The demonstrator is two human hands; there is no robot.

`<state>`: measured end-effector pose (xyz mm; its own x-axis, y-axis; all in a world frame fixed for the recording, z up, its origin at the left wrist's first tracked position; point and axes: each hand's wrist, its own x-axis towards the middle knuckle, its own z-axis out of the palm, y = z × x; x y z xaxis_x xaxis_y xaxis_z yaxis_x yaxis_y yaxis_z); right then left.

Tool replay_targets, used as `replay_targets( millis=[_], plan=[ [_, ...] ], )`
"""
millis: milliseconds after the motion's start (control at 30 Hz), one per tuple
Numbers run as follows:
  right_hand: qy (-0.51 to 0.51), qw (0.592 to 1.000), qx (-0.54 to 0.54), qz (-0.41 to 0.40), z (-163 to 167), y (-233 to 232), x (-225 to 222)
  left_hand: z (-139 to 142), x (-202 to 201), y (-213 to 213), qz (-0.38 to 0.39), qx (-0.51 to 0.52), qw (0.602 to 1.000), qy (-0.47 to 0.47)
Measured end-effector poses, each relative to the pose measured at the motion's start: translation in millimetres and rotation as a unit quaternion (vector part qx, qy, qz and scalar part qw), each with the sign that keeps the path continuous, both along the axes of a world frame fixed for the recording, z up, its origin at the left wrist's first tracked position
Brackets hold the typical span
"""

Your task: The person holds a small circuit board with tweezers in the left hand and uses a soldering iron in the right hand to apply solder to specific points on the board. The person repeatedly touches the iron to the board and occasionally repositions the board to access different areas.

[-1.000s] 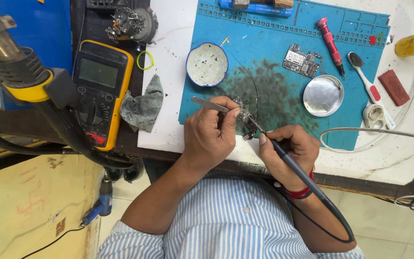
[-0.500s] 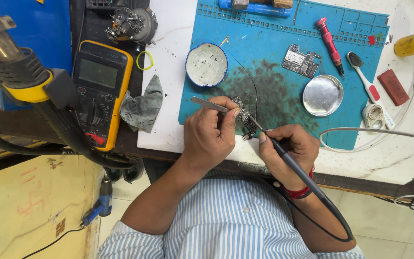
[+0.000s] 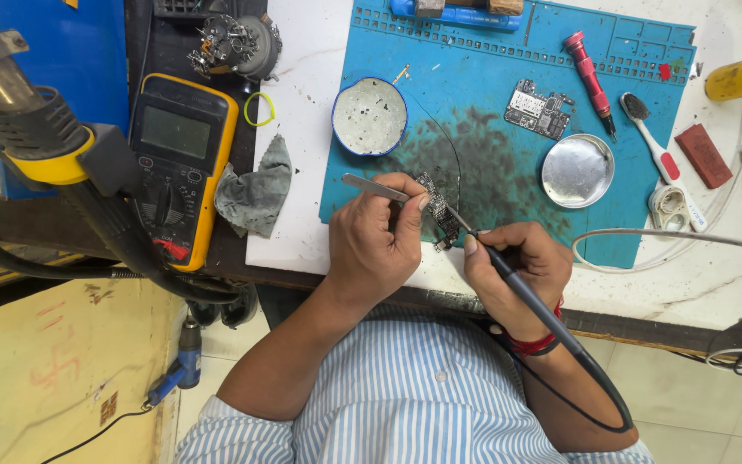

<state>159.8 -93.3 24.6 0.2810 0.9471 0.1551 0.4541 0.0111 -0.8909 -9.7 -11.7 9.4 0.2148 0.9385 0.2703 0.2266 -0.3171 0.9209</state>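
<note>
My left hand (image 3: pixel 381 242) grips metal tweezers (image 3: pixel 371 186) whose tips press on a small dark circuit board (image 3: pixel 439 209) lying near the front edge of the blue work mat (image 3: pixel 491 94). My right hand (image 3: pixel 521 271) holds a black soldering iron (image 3: pixel 508 275) like a pen, its tip touching the same board. The iron's black cord runs back over my right forearm. Both hands rest close together at the mat's front edge.
On the mat sit a round tin (image 3: pixel 369 116), a metal lid (image 3: pixel 577 170), a second circuit board (image 3: pixel 538 109), a red screwdriver (image 3: pixel 588 80) and a brush (image 3: pixel 653 150). A yellow multimeter (image 3: pixel 178 163) and grey rag (image 3: pixel 255 187) lie left. A hot-air nozzle (image 3: pixel 19 120) looms at far left.
</note>
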Motion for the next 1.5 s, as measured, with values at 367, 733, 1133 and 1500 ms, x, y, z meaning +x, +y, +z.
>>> replay_targets(
  millis=[367, 733, 1133, 1500],
  plan=[
    [0.007, 1.000, -0.009, 0.004, -1, -1, 1, 0, 1, 0, 0.003, 0.001, 1.000, 0.002],
    [0.061, 0.998, -0.008, -0.014, -10, -2, 5, -1, 1, 3, 0.006, -0.009, 1.000, 0.009],
    [-0.136, 0.990, 0.029, 0.011, 3, 20, -7, -7, 5, 7, 0.035, -0.051, 0.996, -0.067],
    [-0.262, 0.962, 0.053, 0.048, 15, 26, -16, -8, 2, 3, 0.011, -0.069, 0.994, -0.085]
  ],
)
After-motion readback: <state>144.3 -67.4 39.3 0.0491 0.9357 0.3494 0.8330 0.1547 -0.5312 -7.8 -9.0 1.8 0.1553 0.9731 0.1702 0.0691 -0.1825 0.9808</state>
